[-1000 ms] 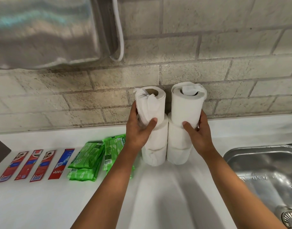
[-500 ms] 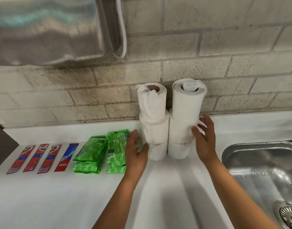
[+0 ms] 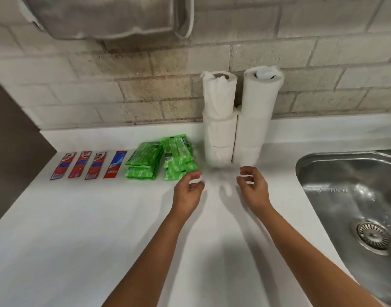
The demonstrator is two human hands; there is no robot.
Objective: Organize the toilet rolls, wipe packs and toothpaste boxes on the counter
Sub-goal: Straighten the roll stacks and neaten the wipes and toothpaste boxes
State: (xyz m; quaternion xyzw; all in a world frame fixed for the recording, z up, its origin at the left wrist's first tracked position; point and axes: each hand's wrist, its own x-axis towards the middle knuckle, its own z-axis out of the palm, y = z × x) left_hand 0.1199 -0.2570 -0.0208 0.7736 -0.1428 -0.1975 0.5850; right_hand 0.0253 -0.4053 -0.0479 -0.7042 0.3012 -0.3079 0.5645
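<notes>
White worktop (image 3: 79,229) by a brick wall, goods in rows
Both hands, left hand (image 3: 187,191) and right hand (image 3: 253,189), have left the toilet rolls (image 3: 236,129) just beyond, loosely curled, holding nothing; stacking seems done

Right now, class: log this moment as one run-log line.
left hand: empty | right hand: empty | toilet rolls: two stacks | wipe packs: beside | toothpaste boxes: row

A white counter (image 3: 79,240) filled the lower frame; toothpaste boxes (image 3: 88,165), green wipe packs (image 3: 161,160) and stacked toilet rolls (image 3: 238,120) ran across mid-frame.
</notes>
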